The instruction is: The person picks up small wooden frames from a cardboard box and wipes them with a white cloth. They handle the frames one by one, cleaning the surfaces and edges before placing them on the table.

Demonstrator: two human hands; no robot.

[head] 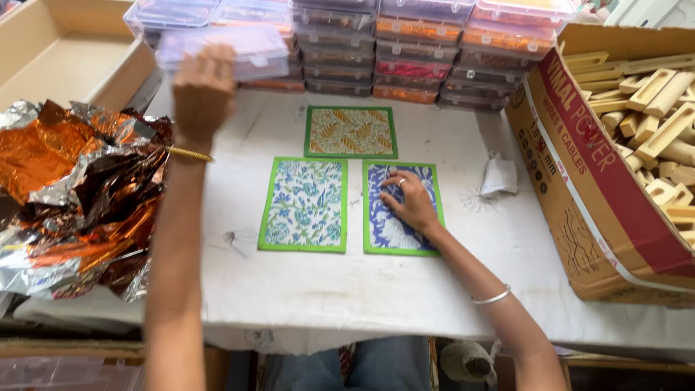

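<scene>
Far left: crumpled foil (69, 199) heaped at the table (347, 289) edge, untouched. My left hand (203, 90) reaches far, fingers closed on a clear box (217, 51) at the stack; box lifted, not yet brought near. Centre: three printed mats laid out, the leaf mat (350, 132) far, the white-blue mat (305, 205) near. My right hand (411, 201) lies open, pressing flat on the blue mat (400, 210). Right: carton (601, 181) of wooden blocks.

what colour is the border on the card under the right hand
Green, around a blue-and-white floral card beneath the right hand; head view.
</scene>
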